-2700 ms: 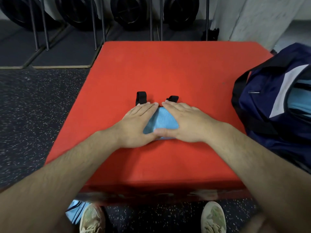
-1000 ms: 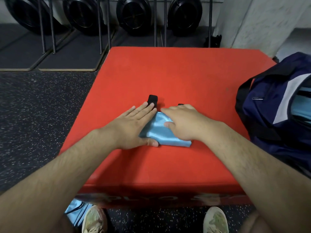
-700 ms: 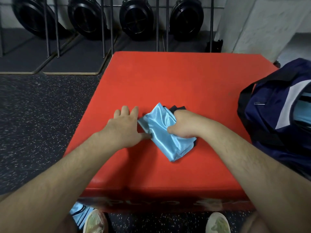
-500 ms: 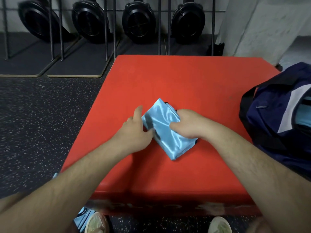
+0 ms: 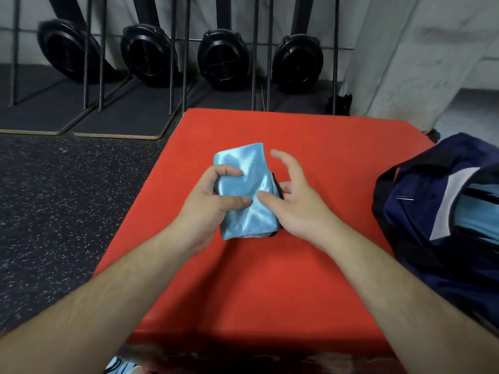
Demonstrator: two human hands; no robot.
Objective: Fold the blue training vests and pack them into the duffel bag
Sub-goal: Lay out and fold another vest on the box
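Left hand [image 5: 213,203] grips folded blue vest [image 5: 243,179]: fingers curled round left edge, thumb across front. Bundle held up over red box [image 5: 270,279]. Right hand [image 5: 297,206] loose, fingers spread, only thumb touching vest.

Progress, as we judge: this vest folded, not yet packed. Duffel bag [image 5: 421,211] at right, mouth open, blue fabric [image 5: 475,211] inside, so some vests likely packed.

Room: speckled floor [image 5: 67,198] beyond box's left edge. We see nothing between right hand and bag, so rightward path is open. Bag sits against box's right edge.
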